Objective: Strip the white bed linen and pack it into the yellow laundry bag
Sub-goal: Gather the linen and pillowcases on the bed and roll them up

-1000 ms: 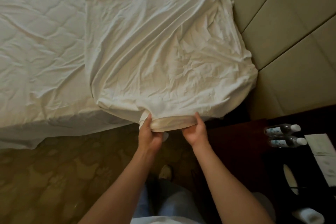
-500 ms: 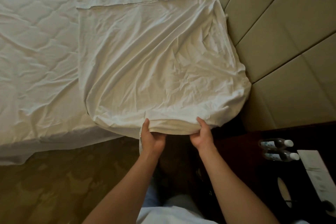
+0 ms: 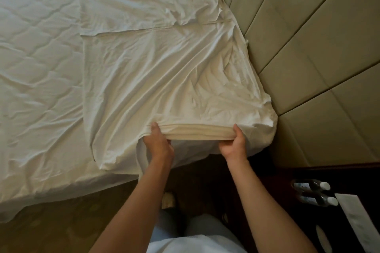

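Observation:
A white pillow in its wrinkled pillowcase (image 3: 164,80) lies on the near right corner of the bed, against the headboard. At its open near end a cream strip of the inner pillow (image 3: 197,132) shows. My left hand (image 3: 158,144) grips the left side of that open end, thumb on top of the cloth. My right hand (image 3: 234,144) grips the right side the same way. A second white pillowcase or folded sheet (image 3: 139,6) lies just beyond. The quilted white mattress cover (image 3: 37,72) stretches to the left. No yellow laundry bag is in view.
A padded beige headboard (image 3: 308,47) runs along the right. A dark nightstand (image 3: 349,191) at lower right carries two water bottles (image 3: 314,193) and a white card (image 3: 357,220). Patterned carpet (image 3: 51,222) lies below the bed edge.
My hands have spread further apart along the pillow's open end, baring a wider strip of the cream inner pillow. The view has tilted up the bed.

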